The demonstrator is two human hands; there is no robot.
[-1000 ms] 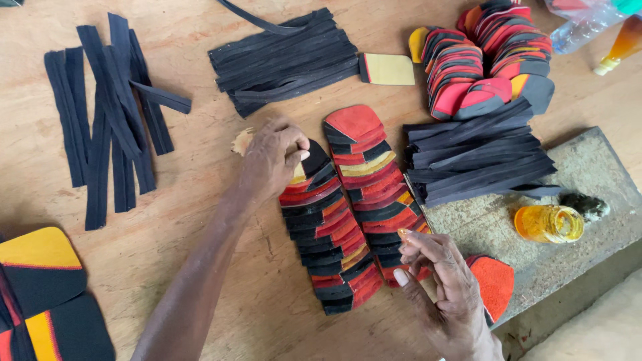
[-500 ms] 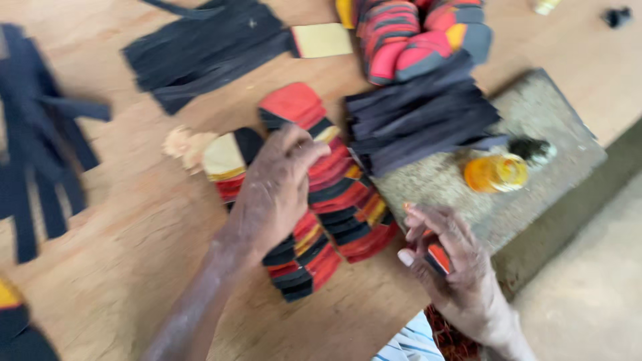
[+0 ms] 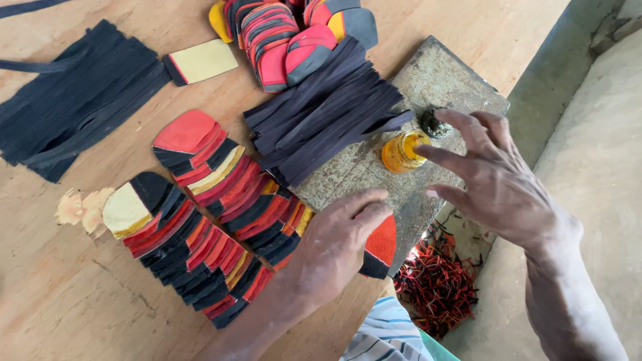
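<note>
My left hand (image 3: 338, 241) lies palm down on a red and black sole-shaped piece (image 3: 378, 247) at the near edge of a grey slab (image 3: 441, 80). Its fingers press the piece flat against the slab. My right hand (image 3: 498, 180) hovers over the slab with fingers spread, its fingertips close to a small yellow jar (image 3: 400, 152) and holding nothing. Two fanned rows of red, black and yellow sole pieces (image 3: 207, 227) lie on the wooden table (image 3: 60, 301) left of my left hand.
A stack of black strips (image 3: 328, 113) rests partly on the slab. More black strips (image 3: 73, 107) lie at the far left, and another pile of sole pieces (image 3: 287, 33) at the top. Red and black scraps (image 3: 438, 284) lie below the table edge. A dark lump (image 3: 431, 124) sits beside the jar.
The view has swung right. My left hand moved from the fanned rows to the piece on the slab. My right hand left that piece and rose toward the yellow jar.
</note>
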